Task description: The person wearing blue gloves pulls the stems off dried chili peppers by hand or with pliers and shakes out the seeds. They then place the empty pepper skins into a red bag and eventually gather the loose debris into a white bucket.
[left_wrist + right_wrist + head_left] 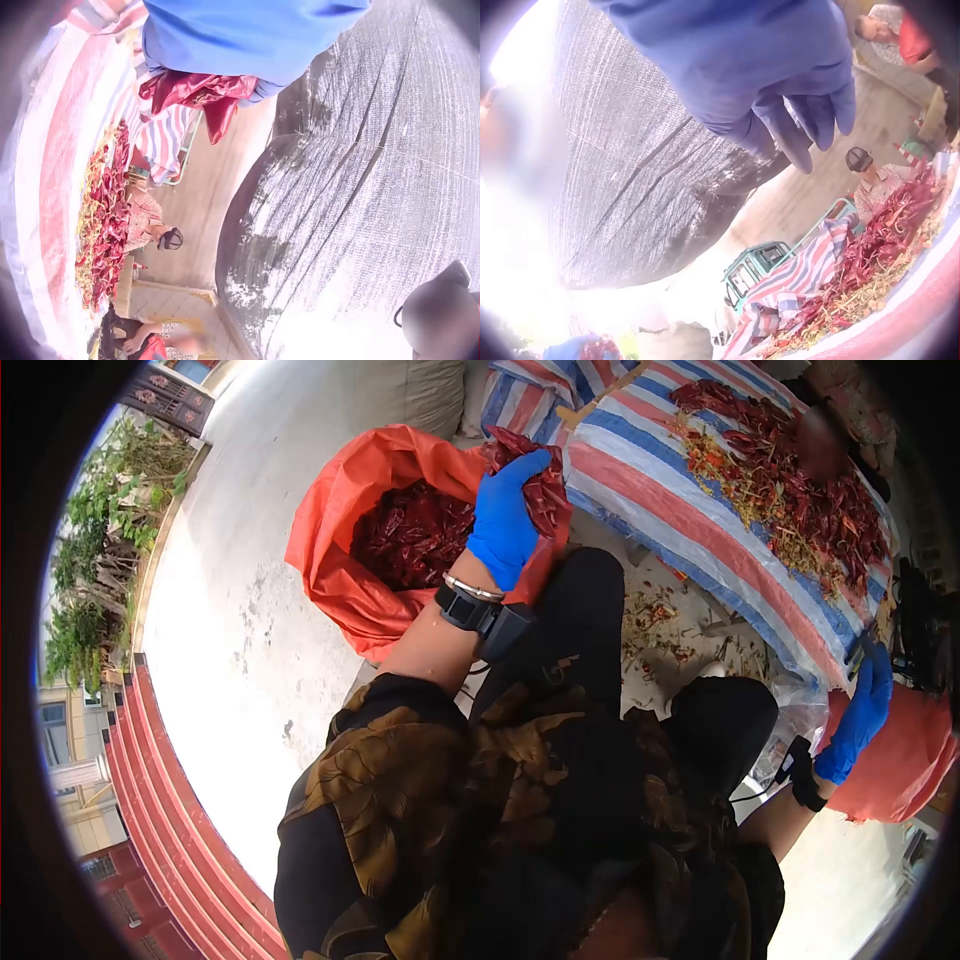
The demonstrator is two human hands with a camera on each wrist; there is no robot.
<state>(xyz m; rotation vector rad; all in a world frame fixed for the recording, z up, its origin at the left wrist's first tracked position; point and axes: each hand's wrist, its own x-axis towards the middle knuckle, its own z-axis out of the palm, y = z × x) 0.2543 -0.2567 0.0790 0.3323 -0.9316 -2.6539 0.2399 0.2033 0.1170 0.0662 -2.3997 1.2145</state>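
Note:
My blue-gloved left hand [503, 525] grips a bunch of dried red chili peppers [543, 490] at the right rim of an orange-red woven bag [318, 525]. More dried chilies [412, 532] lie inside that bag. In the left wrist view, chili tips [217, 112] stick out from under the gloved left hand [247, 41]. On the far right, my gloved right hand [866, 710] is beside the near edge of a striped woven sheet [690, 490]. The right wrist view shows the right hand [757, 75] with fingers loosely bent and nothing held.
A heap of dried chilies [790, 480] with yellowish stems covers the striped sheet. Scraps litter the floor [655, 625] between my knees. A red sack [900, 750] stands by my right hand, a pale sack [410, 395] behind the bag. Across the heap sits a person in a cap [877, 184].

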